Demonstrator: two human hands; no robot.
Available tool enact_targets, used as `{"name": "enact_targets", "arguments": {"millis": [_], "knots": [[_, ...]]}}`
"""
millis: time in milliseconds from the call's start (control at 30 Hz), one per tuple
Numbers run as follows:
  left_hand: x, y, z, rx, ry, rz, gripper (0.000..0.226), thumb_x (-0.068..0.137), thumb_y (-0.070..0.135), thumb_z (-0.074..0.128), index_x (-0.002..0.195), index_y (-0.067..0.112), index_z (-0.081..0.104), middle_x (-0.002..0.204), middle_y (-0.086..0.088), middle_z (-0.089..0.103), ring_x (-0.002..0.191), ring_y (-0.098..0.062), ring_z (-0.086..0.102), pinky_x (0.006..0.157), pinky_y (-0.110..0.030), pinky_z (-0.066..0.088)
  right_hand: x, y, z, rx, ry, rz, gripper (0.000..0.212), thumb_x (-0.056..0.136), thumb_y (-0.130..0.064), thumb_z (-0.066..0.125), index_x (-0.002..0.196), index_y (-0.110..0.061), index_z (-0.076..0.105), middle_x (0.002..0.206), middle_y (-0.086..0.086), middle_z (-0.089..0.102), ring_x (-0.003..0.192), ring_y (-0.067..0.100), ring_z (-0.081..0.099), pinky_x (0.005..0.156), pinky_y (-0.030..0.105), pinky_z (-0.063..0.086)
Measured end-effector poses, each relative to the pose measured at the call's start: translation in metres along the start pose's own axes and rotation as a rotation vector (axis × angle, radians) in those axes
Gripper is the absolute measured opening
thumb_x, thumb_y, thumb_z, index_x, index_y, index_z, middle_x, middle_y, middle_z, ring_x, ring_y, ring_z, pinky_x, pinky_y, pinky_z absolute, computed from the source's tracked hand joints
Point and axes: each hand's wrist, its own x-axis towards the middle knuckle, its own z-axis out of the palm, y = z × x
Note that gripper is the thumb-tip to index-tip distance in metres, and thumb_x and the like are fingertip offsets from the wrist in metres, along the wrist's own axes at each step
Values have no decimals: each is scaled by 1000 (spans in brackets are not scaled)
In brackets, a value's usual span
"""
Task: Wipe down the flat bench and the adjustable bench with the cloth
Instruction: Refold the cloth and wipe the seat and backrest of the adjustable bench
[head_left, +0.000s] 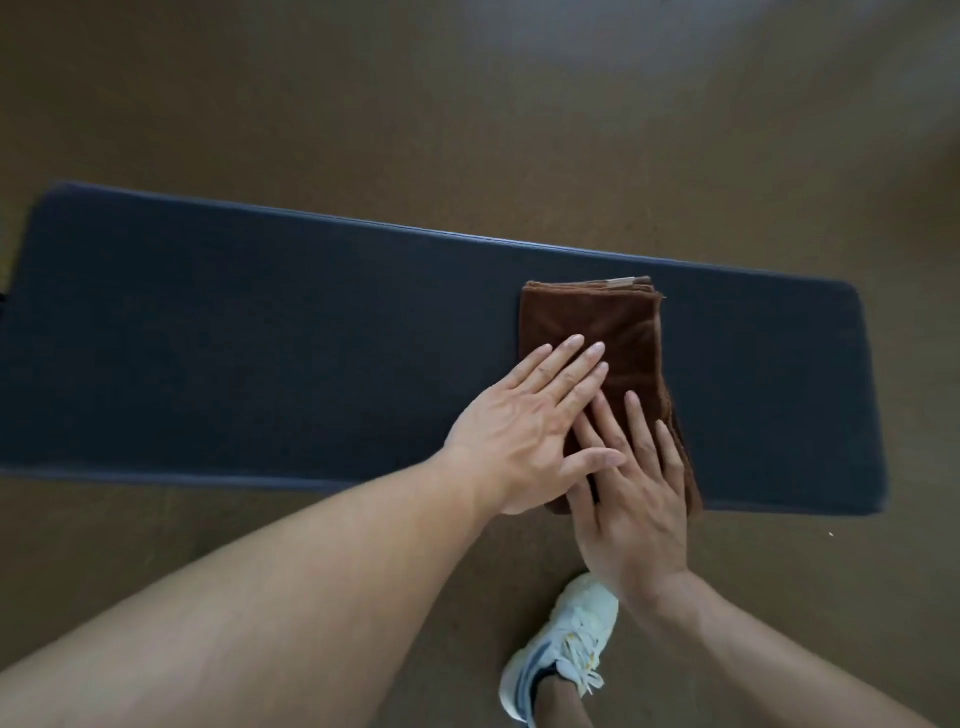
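Note:
A folded brown cloth (618, 327) lies on the dark blue padded flat bench (260, 353), toward its right end. My left hand (524, 431) presses flat on the cloth's near left part, fingers straight and pointing up-right. My right hand (634, 499) lies flat on the cloth's near edge, fingers straight, partly tucked under the left thumb. The cloth reaches from the bench's far side to its near edge. No adjustable bench is in view.
Brown floor (467, 114) surrounds the bench on all sides. My foot in a white sneaker (566, 644) stands on the floor just in front of the bench, below my right hand.

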Motion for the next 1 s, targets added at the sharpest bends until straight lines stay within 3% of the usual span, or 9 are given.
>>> {"name": "enact_targets", "arguments": {"millis": [233,433,600,667,733,833,900,1000], "knots": [[-140,-128,-24,-20,60,-219,84,100,74,5,163,21,-11,169,8,-25,151,-6,-32,129,-37,-7,42,-167,34,-52,-126,-220,58,113,-48,18,166,-26,28,174,-4,22,163,24,13,130,51,17],[-267,-230,-37,-97,107,-374,85,98,75,3,162,22,-13,168,9,-29,150,-4,-34,129,-37,-6,64,-317,65,-27,-175,-377,55,114,-45,20,166,-29,27,174,-6,21,163,22,13,130,51,16],[-326,-269,-48,-402,149,-455,78,101,68,15,164,28,-6,167,20,-26,149,3,-30,130,-35,-3,75,-384,74,74,-229,-415,52,115,-43,16,162,-33,36,171,-12,28,162,15,14,130,50,18],[-333,-264,-51,-683,248,-625,73,102,64,24,164,32,1,169,23,-17,154,2,-11,125,-31,8,78,-398,74,188,-199,-356,48,115,-41,23,156,-34,48,166,-15,39,161,11,20,129,48,21],[-330,-259,-52,-961,302,-883,69,104,62,28,164,29,15,173,10,9,156,-9,15,121,-30,18,81,-406,73,304,-97,-266,40,113,-33,39,149,-31,57,157,-15,52,154,9,35,124,46,30],[-319,-262,-51,-1339,167,-1188,75,102,68,27,156,17,41,161,-10,42,148,-30,38,118,-39,28,91,-420,71,339,9,7,48,104,-25,61,151,-24,51,152,-5,53,141,12,43,117,37,35],[-315,-266,-51,-1383,173,-1251,73,101,67,35,152,16,47,156,-11,47,144,-32,44,116,-41,33,101,-431,66,326,-37,292,66,97,-35,70,156,-21,44,149,0,48,139,18,40,116,35,29],[-314,-270,-57,-1328,351,-1271,53,99,54,55,143,26,58,141,-1,62,131,-25,58,111,-38,45,108,-440,57,347,-120,389,50,95,-37,71,141,-25,57,126,-6,57,122,18,52,110,38,37]]}}
